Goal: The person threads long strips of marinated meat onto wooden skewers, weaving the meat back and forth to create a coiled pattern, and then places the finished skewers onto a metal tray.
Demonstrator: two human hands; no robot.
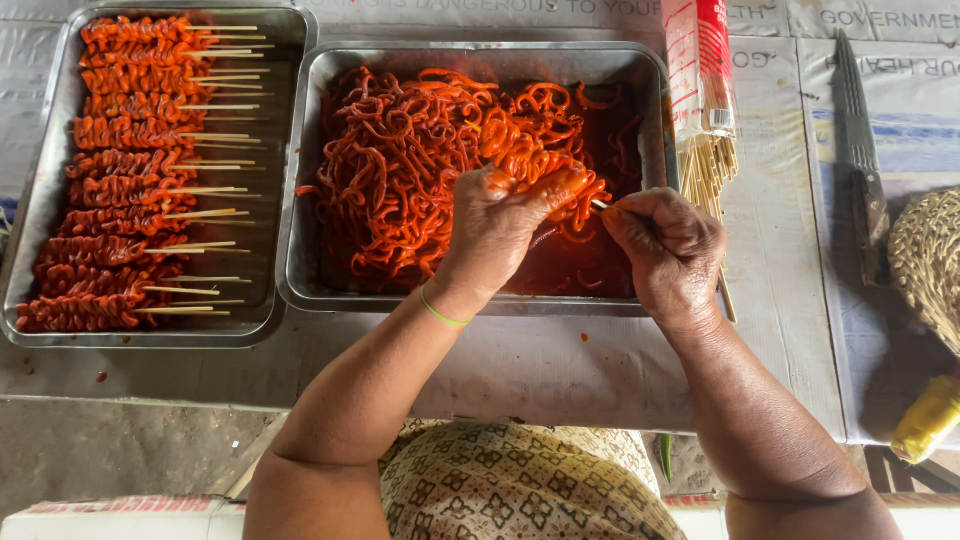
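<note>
My left hand (500, 225), smeared with red sauce, grips a strand of the red marinated coiled meat (535, 155) above the middle steel tray (300, 180). My right hand (668, 245) is closed on a thin wooden skewer (598, 204) whose tip meets the strand between both hands. The tray holds a heap of loose red strands (410, 160) in dark red sauce. To the left, a second steel tray (268, 180) carries several finished skewers of threaded red meat (125, 170), sticks pointing right.
A packet of bare wooden skewers (705, 120) lies right of the middle tray. Farther right lie a long knife (862, 150), a woven basket (930, 260) and a yellow object (928, 418). Printed plastic sheeting (780, 250) covers the table.
</note>
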